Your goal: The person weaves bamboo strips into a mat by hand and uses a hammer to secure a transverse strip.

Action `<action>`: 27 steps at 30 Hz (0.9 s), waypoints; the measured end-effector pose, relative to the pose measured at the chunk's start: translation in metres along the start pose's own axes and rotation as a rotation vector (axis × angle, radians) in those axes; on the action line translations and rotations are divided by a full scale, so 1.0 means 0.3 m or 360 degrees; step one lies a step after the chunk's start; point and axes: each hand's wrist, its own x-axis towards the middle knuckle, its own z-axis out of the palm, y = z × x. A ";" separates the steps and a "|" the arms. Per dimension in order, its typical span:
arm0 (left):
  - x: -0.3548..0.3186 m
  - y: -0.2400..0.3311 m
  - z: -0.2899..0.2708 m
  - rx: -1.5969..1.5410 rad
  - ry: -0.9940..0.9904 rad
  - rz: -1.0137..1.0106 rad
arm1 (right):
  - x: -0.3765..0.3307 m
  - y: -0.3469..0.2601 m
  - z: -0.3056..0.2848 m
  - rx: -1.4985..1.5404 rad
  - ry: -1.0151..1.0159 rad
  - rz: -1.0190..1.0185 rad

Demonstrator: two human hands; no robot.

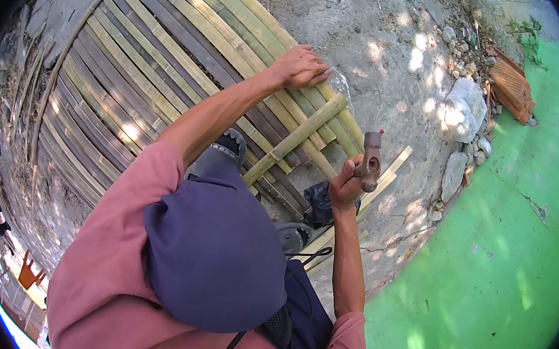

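- Here, a person in a pink shirt and a dark blue cap crouches over a panel of bamboo slats lying flat on the bare earth ground.
- The left hand reaches out to the far edge of the panel, palm down, its grip spread flat and pressing on the outer slats; I cannot tell whether anything is pinched under the fingers.
- The right hand is raised above the near end of the panel, its grip pressed closed around the handle of a hammer.
- The hammer's rusty head points up and sits clear of the bamboo, just above the fist, not touching any slat.
- A single bamboo crosspiece lies slantwise over the ends of the long slats, between the two hands, and touches them.
- The long slats run side by side, alternating pale yellow-green and dark brown, curving with the lens toward the upper left.
- A gray sandal rests on the panel close by the person's left arm.
- A dark plastic bag sits on the ground just beside the right wrist, near the panel's end.
- A loose pale strip of wood lies behind the hammer on the ground.
- Off to the right, pale stones line the edge of a green-painted floor, with reddish bricks beyond them.
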 end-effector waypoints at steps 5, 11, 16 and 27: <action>0.044 0.015 -0.015 0.0004 -0.0005 0.0018 | 0.016 0.045 0.045 -0.0283 -0.0277 0.0381; 0.022 0.001 -0.003 -0.0032 -0.0010 0.0053 | 0.056 -0.048 -0.020 0.0257 0.0202 0.0193; 0.050 0.023 -0.019 0.0003 -0.0064 0.0044 | 0.022 0.059 0.045 -0.0186 -0.0120 0.0227; 0.048 0.022 -0.015 0.0051 0.0003 0.0030 | 0.027 0.100 0.056 -0.0429 -0.0477 0.0428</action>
